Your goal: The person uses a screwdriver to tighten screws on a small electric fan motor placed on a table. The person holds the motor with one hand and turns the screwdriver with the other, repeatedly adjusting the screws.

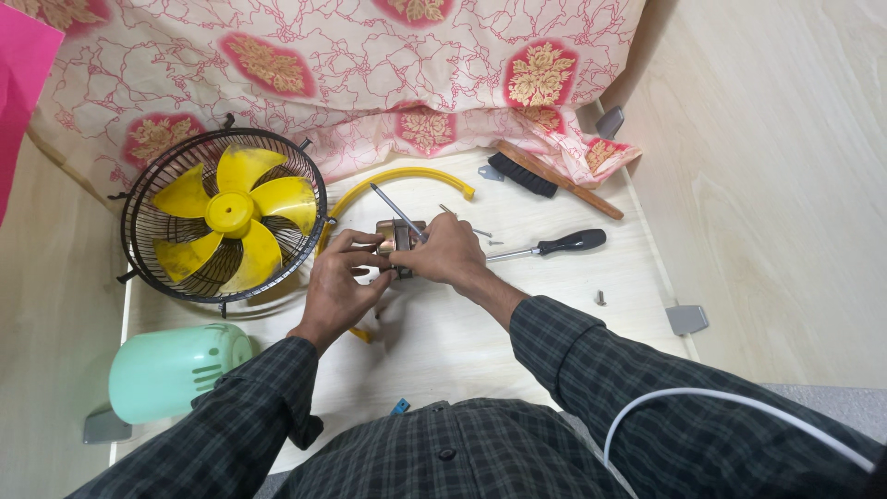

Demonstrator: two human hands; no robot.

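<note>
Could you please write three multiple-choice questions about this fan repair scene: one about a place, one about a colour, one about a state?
1. Where does the screwdriver lie?
A. right of the hands
B. inside the grille
C. on the green housing

2. What colour are the fan blades?
A. yellow
B. blue
C. white

3. What is the state of the fan motor?
A. held by both hands
B. lying untouched
C. mounted in the grille

Answers: 1 A, it rests on the table beyond the right hand; 2 A, plainly yellow inside the black grille; 3 A, left hand and right hand grip it.
</note>
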